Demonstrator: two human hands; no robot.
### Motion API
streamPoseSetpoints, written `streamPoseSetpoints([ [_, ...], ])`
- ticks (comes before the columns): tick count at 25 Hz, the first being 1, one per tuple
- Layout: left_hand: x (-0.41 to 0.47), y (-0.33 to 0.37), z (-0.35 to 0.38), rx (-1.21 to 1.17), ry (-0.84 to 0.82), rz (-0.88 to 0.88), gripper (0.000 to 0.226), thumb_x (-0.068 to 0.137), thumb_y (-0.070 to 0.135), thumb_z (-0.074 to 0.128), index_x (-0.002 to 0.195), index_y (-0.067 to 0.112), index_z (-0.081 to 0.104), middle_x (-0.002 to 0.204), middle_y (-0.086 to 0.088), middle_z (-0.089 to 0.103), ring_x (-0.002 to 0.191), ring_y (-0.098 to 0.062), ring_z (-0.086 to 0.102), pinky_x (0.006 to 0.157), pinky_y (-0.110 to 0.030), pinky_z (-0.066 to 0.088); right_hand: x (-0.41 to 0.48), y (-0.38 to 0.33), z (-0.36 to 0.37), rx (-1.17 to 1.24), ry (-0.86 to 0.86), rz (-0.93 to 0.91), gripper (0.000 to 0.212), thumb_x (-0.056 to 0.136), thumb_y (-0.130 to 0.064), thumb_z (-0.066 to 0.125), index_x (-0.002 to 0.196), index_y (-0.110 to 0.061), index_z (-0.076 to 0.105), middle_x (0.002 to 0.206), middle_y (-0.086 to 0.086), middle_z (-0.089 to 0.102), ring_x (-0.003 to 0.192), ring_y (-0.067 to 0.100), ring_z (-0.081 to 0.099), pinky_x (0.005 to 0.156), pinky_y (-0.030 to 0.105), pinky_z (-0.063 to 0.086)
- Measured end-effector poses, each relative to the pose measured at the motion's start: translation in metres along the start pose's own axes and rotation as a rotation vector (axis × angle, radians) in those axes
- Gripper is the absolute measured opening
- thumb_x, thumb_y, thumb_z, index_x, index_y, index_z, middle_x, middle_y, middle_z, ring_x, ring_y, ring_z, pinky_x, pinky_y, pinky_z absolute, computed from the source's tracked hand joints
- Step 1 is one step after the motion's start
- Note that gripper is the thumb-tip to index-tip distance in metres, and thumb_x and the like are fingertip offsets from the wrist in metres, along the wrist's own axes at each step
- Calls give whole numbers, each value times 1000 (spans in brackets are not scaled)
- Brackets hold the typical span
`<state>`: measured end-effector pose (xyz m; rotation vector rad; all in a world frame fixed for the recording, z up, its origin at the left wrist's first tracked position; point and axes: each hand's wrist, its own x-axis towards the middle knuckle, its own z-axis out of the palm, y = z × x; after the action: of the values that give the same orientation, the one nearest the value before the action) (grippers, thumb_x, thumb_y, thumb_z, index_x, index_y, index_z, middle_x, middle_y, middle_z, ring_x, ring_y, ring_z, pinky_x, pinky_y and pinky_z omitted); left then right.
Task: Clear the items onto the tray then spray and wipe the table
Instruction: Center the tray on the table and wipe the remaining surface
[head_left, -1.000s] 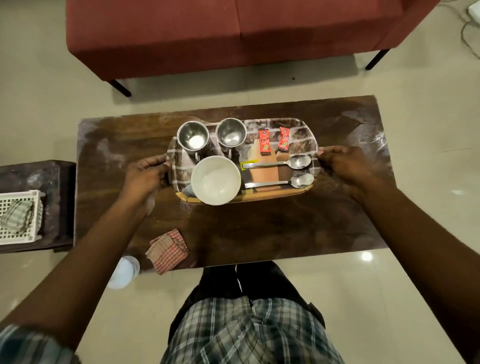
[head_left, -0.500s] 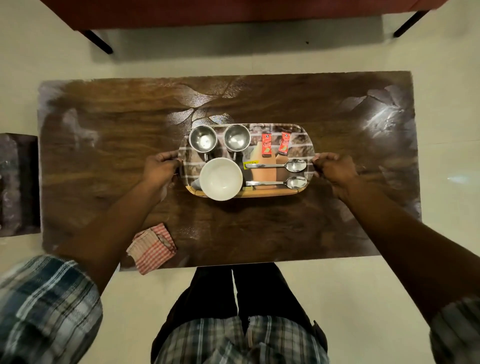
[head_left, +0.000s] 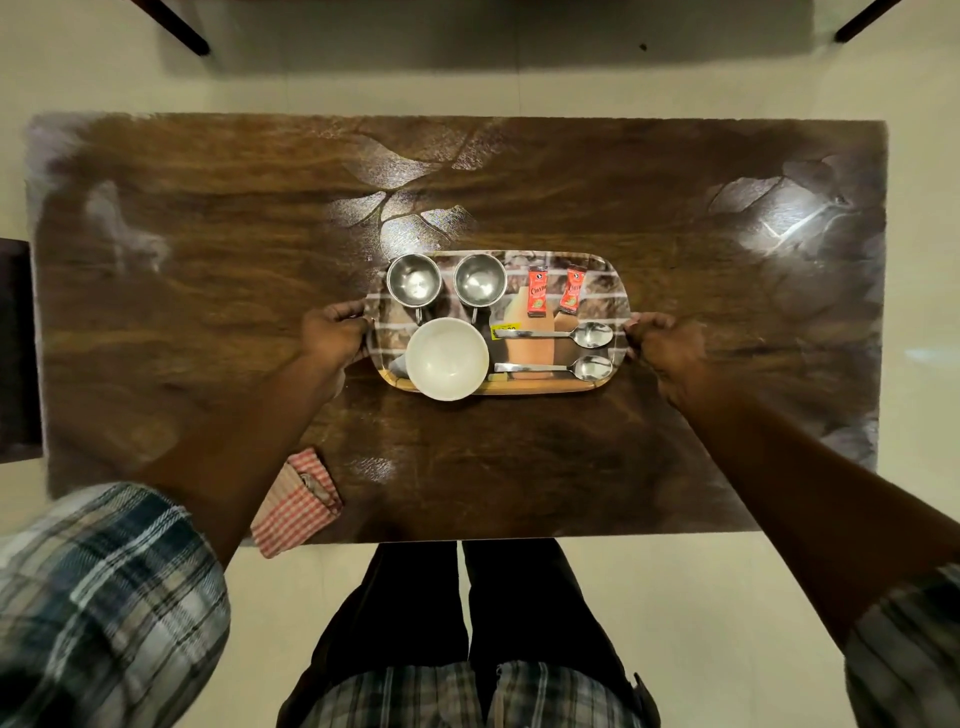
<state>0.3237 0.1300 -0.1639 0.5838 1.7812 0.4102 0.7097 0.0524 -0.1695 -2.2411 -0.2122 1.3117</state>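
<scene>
Two cups (head_left: 414, 279) (head_left: 479, 278), two spoons (head_left: 553, 334) (head_left: 553, 367), two sachets (head_left: 537, 292) (head_left: 571, 291)

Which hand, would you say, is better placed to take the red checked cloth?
Left hand: the red checked cloth lies by its forearm, far from the right hand across the patterned rectangular tray.

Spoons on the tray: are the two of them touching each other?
Apart. The head view shows the upper spoon and the lower spoon lying parallel, with a bare strip of tray between them.

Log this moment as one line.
left hand grips tray | right hand grips tray | tray loaded | cloth at table edge
</scene>
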Motion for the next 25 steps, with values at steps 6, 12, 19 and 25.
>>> streamPoseSetpoints([
  [6,9,-2,4,15,-5,8,32,105,-9,52,133,-6,68,90,-8,71,49,-2,72,57,-23,64,6,8,4,-31,23,22,22,105,-10,66,125,-3,72,103,9,75,77,9,69,57,17,54],
  [12,12,-7,3,60,17,37,26,106,-4,57,129,-3,70,96,-14,75,58,-7,74,58,-23,65,7,12,5,-48,36,23,23,104,-12,68,126,-5,73,109,10,78,86,13,73,67,22,57],
  [19,-12,-2,-17,23,213,70,10,103,4,60,107,7,69,100,-14,69,63,-10,59,57,-25,53,-42,10,4,-199,147,-131,38,100,-10,65,139,-9,65,125,12,76,110,24,73,94,37,62],
  [25,-104,3,-49,-46,196,243,17,103,15,66,116,20,76,104,4,77,89,-14,73,80,-44,62,-134,-1,46,-158,7,-405,36,100,-10,65,136,-15,69,122,-2,74,101,-5,70,93,23,58],
])
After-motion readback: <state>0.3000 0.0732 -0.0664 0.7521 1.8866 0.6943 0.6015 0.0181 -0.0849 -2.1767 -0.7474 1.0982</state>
